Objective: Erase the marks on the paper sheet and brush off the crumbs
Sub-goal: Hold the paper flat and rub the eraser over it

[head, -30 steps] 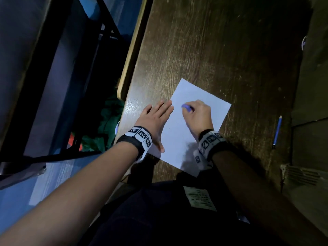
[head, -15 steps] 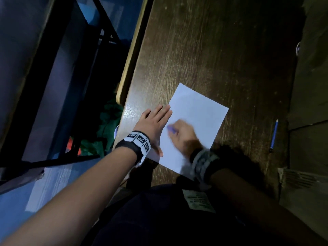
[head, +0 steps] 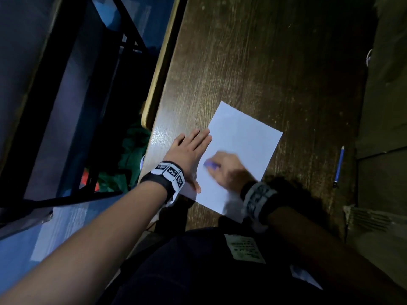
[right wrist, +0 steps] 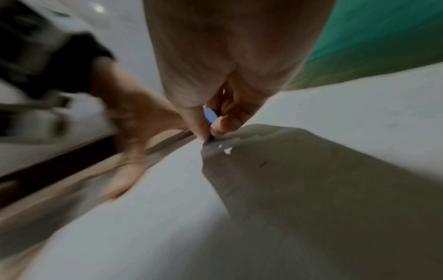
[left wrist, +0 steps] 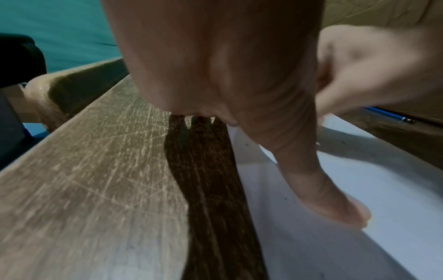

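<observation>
A white paper sheet (head: 244, 137) lies on the dark wooden desk (head: 264, 62). My left hand (head: 189, 148) lies flat with straight fingers on the sheet's left edge, its thumb (left wrist: 335, 204) pressing the paper (left wrist: 359, 236). My right hand (head: 224, 166) pinches a small blue eraser (head: 210, 165) and holds its tip against the sheet near the left hand. In the right wrist view the eraser (right wrist: 210, 117) sits between thumb and fingers, touching the paper (right wrist: 143, 217). Tiny dark specks dot the sheet in the left wrist view. The right hand is motion-blurred.
A blue pencil (head: 339, 166) lies on the desk to the right of the sheet, also seen as a pencil (left wrist: 388, 114) in the left wrist view. The desk's rounded left edge (head: 154, 95) runs close to my left hand. Green cloth (head: 132, 157) lies below it.
My right hand with the eraser has moved from the upper middle of the sheet down and left toward the left hand, with a rubbing blur. The left hand has stayed flat on the edge.
</observation>
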Action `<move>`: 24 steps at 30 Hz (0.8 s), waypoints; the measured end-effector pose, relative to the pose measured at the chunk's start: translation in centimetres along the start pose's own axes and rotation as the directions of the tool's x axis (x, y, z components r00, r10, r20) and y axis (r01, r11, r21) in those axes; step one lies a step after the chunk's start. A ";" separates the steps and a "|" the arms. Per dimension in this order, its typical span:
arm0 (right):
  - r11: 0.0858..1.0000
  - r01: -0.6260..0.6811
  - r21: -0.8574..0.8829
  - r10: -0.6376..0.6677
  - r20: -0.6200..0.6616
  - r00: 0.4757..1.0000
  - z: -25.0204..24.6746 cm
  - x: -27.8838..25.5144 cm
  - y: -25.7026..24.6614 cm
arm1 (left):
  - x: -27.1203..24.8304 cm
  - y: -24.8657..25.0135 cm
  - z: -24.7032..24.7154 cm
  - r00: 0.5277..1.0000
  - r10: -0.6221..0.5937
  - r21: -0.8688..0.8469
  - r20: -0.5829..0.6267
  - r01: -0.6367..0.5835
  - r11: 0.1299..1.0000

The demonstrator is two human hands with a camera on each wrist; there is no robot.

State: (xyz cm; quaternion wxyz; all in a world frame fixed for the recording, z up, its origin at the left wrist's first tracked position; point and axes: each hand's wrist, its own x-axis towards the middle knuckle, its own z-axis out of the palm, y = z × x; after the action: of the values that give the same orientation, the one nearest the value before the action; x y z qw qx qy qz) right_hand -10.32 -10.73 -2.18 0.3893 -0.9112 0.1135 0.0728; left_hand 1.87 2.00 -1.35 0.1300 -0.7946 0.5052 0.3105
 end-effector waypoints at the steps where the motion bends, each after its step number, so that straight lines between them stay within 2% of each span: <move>1: 0.993 -0.120 -0.006 0.119 -0.102 0.988 -1.1 1.4 0.5 | 0.0 0.0 0.0 1.000 0.004 0.001 0.001 -0.004 1.000; 3: 0.949 -0.314 0.023 0.304 -0.326 0.895 -2.2 2.9 2.1 | 0.0 0.0 0.1 1.000 0.007 -0.003 0.005 -0.007 1.000; 4: 0.940 -0.339 0.021 0.320 -0.391 0.863 -1.7 2.9 2.4 | 0.0 0.0 0.1 1.000 0.006 -0.002 0.003 -0.006 1.000; 5: 0.943 -0.332 0.009 0.308 -0.403 0.862 -0.9 2.3 1.8 | 0.0 0.0 0.2 1.000 0.004 -0.001 0.001 -0.004 1.000; 6: 0.963 -0.268 0.003 0.251 -0.366 0.896 0.3 1.2 1.0 | 0.0 -0.1 0.2 1.000 0.005 -0.002 0.000 -0.005 1.000; 8: 1.000 0.013 -0.005 -0.013 -0.152 0.988 2.3 -1.8 -1.1 | 0.0 -0.1 0.2 1.000 0.004 0.000 -0.001 -0.004 1.000; 9: 0.995 0.097 0.003 -0.097 -0.029 0.995 2.2 -2.5 -1.3 | 0.0 -0.1 0.1 1.000 0.004 0.001 0.002 -0.004 1.000; 10: 0.993 0.116 0.021 -0.116 0.032 0.993 1.4 -1.9 -0.9 | 0.0 -0.1 0.0 1.000 0.004 0.000 0.004 -0.004 1.000; 11: 0.998 0.053 0.017 -0.053 0.006 0.999 0.4 -0.7 -0.2 | 0.0 -0.1 0.1 1.000 0.007 -0.003 0.001 -0.007 1.000; 12: 0.999 -0.053 0.001 0.052 -0.098 0.994 -0.6 0.8 0.6 | 0.0 -0.1 0.1 1.000 0.011 -0.008 -0.007 -0.011 1.000; 13: 0.984 -0.177 0.002 0.173 -0.221 0.960 -1.2 2.1 1.4 | 0.0 -0.2 0.2 1.000 0.014 -0.009 -0.013 -0.014 1.000; 14: 0.957 -0.289 0.029 0.282 -0.334 0.900 -1.7 3.0 2.3 | -0.1 -0.2 0.2 1.000 0.017 -0.009 -0.017 -0.017 1.000; 15: 0.934 -0.353 0.066 0.348 -0.404 0.846 -1.4 3.3 2.7 | -0.1 -0.2 0.3 1.000 0.017 -0.007 -0.021 -0.017 1.000; 16: 0.921 -0.378 0.091 0.379 -0.426 0.822 -0.5 3.0 2.3 | -0.1 -0.2 0.4 1.000 0.017 -0.007 -0.025 -0.017 1.000; 17: 0.921 -0.375 0.102 0.384 -0.388 0.838 0.7 2.2 1.4 | 0.0 -0.2 0.5 1.000 0.015 -0.011 -0.026 -0.016 1.000; 18: 0.948 -0.303 0.092 0.317 -0.302 0.899 2.0 1.0 0.1 | 0.1 -0.2 0.5 1.000 0.011 -0.016 -0.026 -0.012 1.000; 19: 0.982 -0.176 0.069 0.186 -0.207 0.960 3.0 -0.7 -1.2 | 0.2 -0.2 0.5 1.000 0.006 -0.019 -0.027 -0.007 1.000; 20: 0.997 -0.062 0.054 0.067 -0.104 0.992 3.2 -1.8 -1.8 | 0.2 -0.1 0.5 1.000 0.003 -0.020 -0.024 -0.003 1.000; 21: 0.998 -0.004 0.056 0.005 -0.025 1.000 2.4 -1.7 -1.7 | 0.2 -0.1 0.4 1.000 0.001 -0.018 -0.016 -0.002 1.000; 22: 0.999 -0.003 0.041 0.003 -0.005 1.000 1.3 -0.7 -1.1 | 0.2 0.0 0.3 1.000 0.003 -0.016 -0.010 -0.003 1.000; 24: 0.987 -0.163 -0.009 0.160 -0.168 0.973 -1.1 2.2 0.6 | 0.0 -0.1 0.2 1.000 0.013 -0.013 -0.007 -0.013 1.000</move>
State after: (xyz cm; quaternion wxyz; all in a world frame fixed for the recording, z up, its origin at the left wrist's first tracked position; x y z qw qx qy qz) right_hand -8.29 -12.29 -2.38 0.3609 -0.9061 0.2186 0.0288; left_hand 1.87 2.10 -1.52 0.1212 -0.7931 0.5089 0.3120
